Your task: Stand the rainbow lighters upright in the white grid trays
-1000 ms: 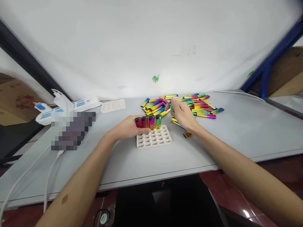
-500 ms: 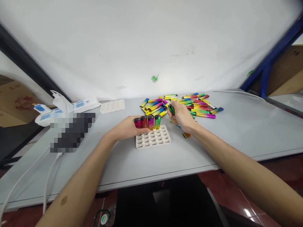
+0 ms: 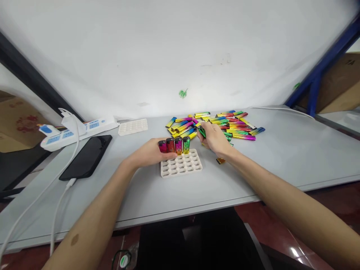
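A white tray (image 3: 182, 167) with rows of slots sits on the table. Several shiny lighters (image 3: 178, 145) in purple, red and green stand upright along its back row, black tops up. My left hand (image 3: 150, 153) is closed around the left ones, its thumb across their fronts and its other fingers hidden behind. At the near side of a loose lighter pile (image 3: 237, 132), my right hand (image 3: 213, 138) pinches a green lighter (image 3: 201, 131), partly hidden by the fingers. Beneath my right wrist lies a gold-brown lighter (image 3: 221, 160).
A second white tray (image 3: 133, 127) lies at the back left. Left of it are a white power strip (image 3: 97, 123) with plugs and a black phone (image 3: 86, 156) on a charging cable. A white wall (image 3: 180, 56) closes off the table's back edge.
My right hand has shifted slightly left over the near edge of the pile, still holding a green lighter. The left hand and the standing lighters keep their places on the tray.
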